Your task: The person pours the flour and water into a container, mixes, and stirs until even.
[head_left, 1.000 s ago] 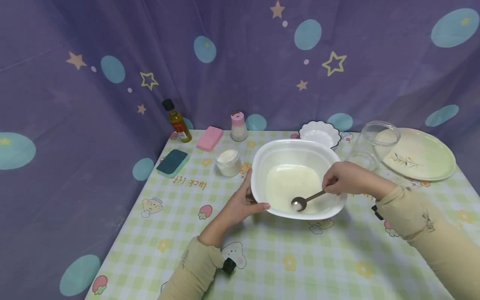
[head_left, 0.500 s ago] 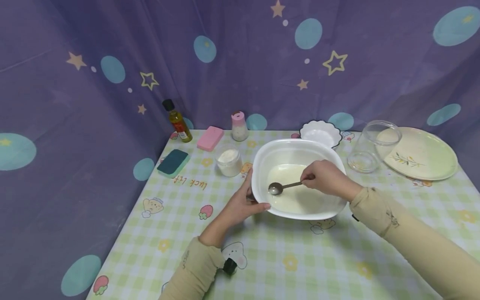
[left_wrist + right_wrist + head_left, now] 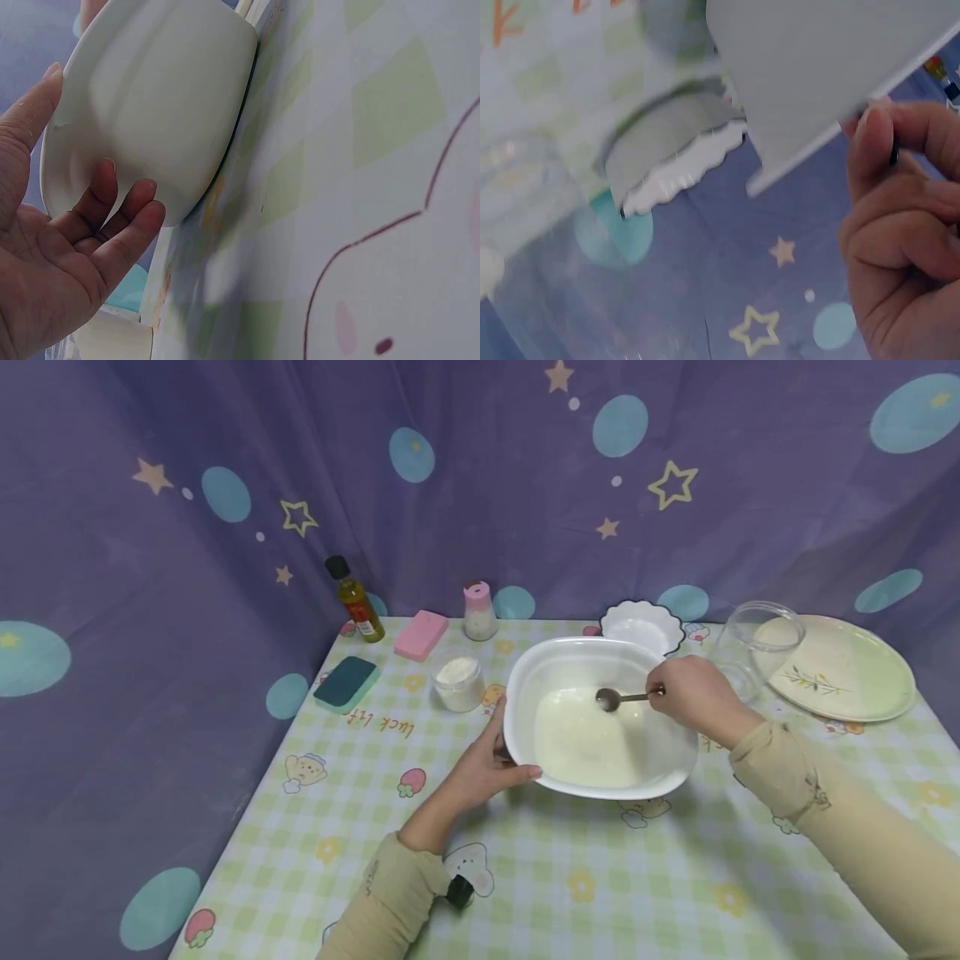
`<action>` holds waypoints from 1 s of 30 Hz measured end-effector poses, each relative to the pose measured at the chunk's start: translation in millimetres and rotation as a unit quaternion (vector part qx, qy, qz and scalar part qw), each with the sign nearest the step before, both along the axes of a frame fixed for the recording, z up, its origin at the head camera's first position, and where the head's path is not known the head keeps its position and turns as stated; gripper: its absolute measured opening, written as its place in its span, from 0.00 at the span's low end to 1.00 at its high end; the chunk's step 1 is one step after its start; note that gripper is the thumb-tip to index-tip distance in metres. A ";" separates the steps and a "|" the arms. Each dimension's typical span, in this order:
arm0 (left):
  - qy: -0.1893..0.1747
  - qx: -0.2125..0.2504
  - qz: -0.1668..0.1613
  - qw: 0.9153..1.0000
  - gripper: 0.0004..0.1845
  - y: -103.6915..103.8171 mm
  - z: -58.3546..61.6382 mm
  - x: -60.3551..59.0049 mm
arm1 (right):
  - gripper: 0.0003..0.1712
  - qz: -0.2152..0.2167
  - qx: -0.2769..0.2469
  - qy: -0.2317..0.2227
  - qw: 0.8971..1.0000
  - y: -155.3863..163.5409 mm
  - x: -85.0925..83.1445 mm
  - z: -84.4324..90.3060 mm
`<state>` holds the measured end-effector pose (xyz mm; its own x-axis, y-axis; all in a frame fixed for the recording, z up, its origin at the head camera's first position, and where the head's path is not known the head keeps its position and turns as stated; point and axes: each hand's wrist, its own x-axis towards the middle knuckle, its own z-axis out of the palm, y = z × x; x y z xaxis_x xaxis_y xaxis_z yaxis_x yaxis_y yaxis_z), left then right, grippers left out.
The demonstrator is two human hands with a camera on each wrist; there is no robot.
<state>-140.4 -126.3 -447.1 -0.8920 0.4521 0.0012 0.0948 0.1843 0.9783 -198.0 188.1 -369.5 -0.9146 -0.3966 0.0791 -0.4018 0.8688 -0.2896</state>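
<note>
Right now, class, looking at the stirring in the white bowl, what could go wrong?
1. The spoon in the right hand is near the bowl's far rim; the white liquid might slop out.
2. The right hand is close to the glass jar, lying tipped; a wide stroke might knock it.

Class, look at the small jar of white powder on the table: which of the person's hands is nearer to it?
Left. The left hand grips the white bowl's near-left rim, just below the jar of white powder; the right hand holds a spoon across the bowl.
</note>
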 end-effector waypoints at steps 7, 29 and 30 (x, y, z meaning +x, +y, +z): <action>-0.005 0.003 0.000 1.000 0.62 -0.6 0.8 -0.3 | 0.09 0.036 0.024 -0.075 0.996 10.7 7.4 16.4; 0.000 0.003 -0.003 1.000 0.60 2.9 15.9 6.4 | 0.05 0.113 -0.088 -0.063 0.988 -20.1 9.4 -21.3; 0.004 0.003 -0.003 1.000 0.61 2.5 11.4 4.9 | 0.05 0.103 -0.090 -0.060 0.989 -20.9 8.1 -21.6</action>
<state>-135.5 -123.7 -435.7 -0.8892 0.4573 0.0115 0.1036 0.1769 0.9788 -189.9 167.2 -391.1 -0.8225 -0.5656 0.0601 -0.5184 0.7020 -0.4883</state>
